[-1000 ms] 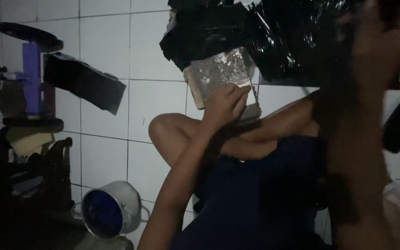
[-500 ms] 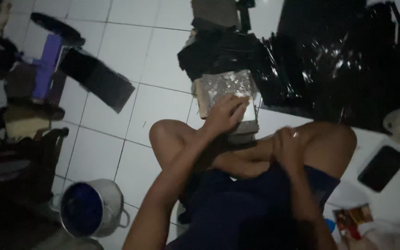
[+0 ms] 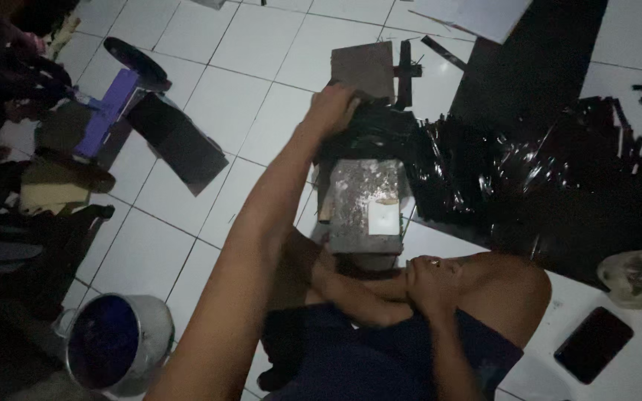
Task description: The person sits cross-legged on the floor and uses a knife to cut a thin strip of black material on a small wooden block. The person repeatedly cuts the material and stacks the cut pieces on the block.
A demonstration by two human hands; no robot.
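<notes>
Reaching out, the left hand (image 3: 330,110) curls its fingers on black plastic strips (image 3: 369,130) beyond the grey block (image 3: 365,204).

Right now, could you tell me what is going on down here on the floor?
A person sits on the white tiled floor with a grey block between the knees. The left hand reaches past the block onto a heap of black strips; whether it grips anything is unclear. The right hand rests by the right knee. Crumpled black plastic sheeting lies to the right, a dark phone near it, and a metal pot to the left.
</notes>
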